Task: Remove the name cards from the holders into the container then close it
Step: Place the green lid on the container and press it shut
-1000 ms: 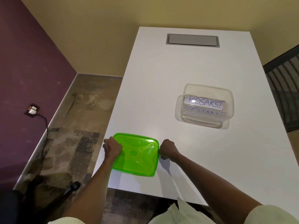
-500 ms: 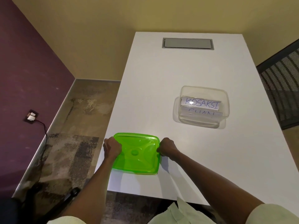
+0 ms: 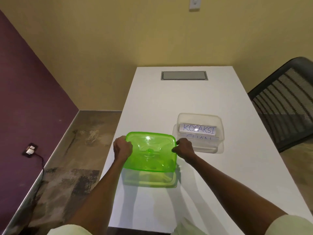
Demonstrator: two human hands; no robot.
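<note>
Head view: a long white bench (image 3: 194, 102) runs away from the person toward a yellow wall. Both hands hold a translucent green lid (image 3: 149, 151) lifted above the bench, casting a green shadow beneath it. The left hand (image 3: 122, 148) grips the lid's left edge with curled fingers; the right hand (image 3: 183, 148) grips its right edge the same way. Just beyond the right hand sits a clear container (image 3: 199, 132) holding two name cards (image 3: 198, 130); the top one reads KOSAKSI. Far past both hands, a grey hatch (image 3: 184, 75) is set into the bench. Left of the left hand lie a purple wall and mottled floor (image 3: 71, 158). Right of the right hand stands a dark mesh chair (image 3: 286, 102).
</note>
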